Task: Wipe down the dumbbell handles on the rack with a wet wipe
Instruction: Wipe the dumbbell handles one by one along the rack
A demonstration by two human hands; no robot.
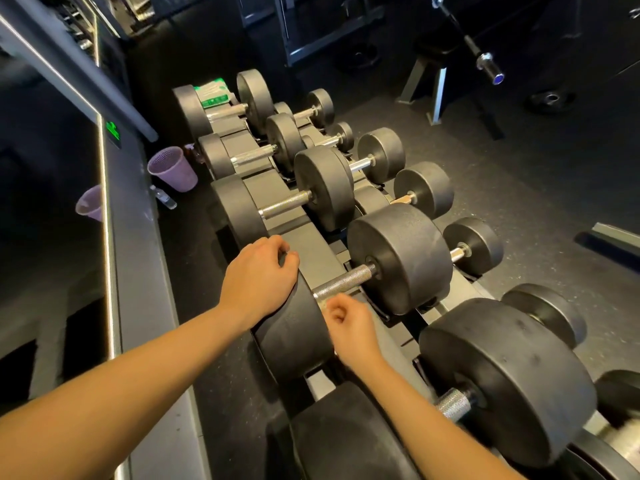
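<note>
Now, left hand lies on the near-left head of a dumbbell midway along the rack, palm down, fingers bent over the head's top rim and gripping it. Right hand sits at the left end of that dumbbell's knurled handle, fingers curled tight on a pale scrap that looks like the wipe, pressed against the bar; little of it shows. Green-and-white wipe pack rests on the farthest dumbbell in the row, and a purple cup stands on the floor left of the rack.
</note>
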